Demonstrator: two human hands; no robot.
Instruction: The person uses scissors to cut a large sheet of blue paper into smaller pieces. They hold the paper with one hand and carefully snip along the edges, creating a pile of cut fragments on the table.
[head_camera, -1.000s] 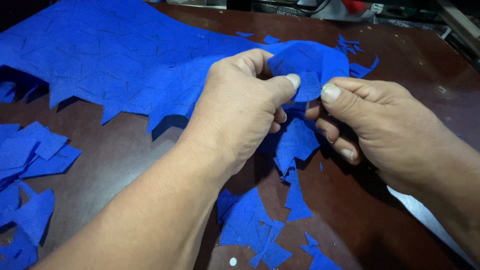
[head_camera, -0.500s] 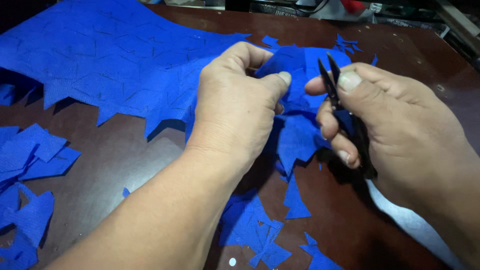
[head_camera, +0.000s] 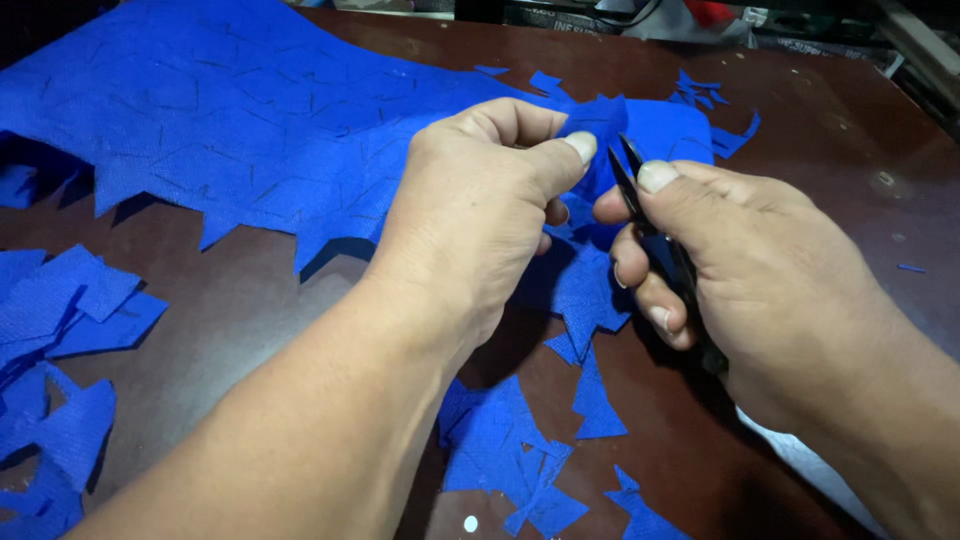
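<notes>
The left hand (head_camera: 470, 215) pinches the edge of the blue sheet (head_camera: 250, 120) between thumb and curled fingers. The right hand (head_camera: 750, 270) is closed round black snips (head_camera: 650, 225), blades slightly parted, tips just at the sheet's edge.

The sheet looks thin, light and limp, probably non-slip; grip it close beside the snips to keep it taut. It is bright blue with a woven texture and jagged edges, and lies on the brown table (head_camera: 830, 130). Cut scraps (head_camera: 520, 460) lie nearer the person than the sheet.

Bare hands (head_camera: 480, 215), forearms unsleeved, no rings
</notes>
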